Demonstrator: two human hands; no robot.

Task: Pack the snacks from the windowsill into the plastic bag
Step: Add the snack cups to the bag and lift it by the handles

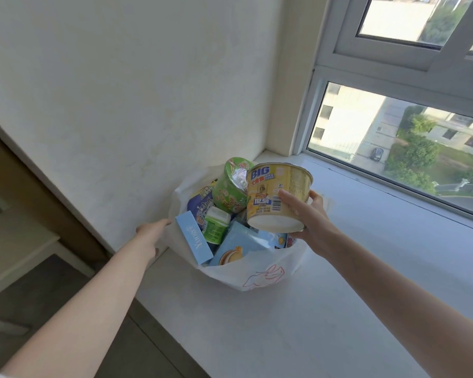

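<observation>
One hand (310, 222) holds noodle cup (277, 196) (over bag (257, 276)).

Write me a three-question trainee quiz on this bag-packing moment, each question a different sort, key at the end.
1. True or false: the right hand holds the yellow noodle bowl upright, lid facing up.
2. Multiple choice: the left hand grips A) the green cup, B) the plastic bag's rim, C) the window frame.
3. Fill in: the green cup lies ____ the bag, tilted.

Key
1. False; the bowl is tipped, its white base facing the camera.
2. B
3. in
</observation>
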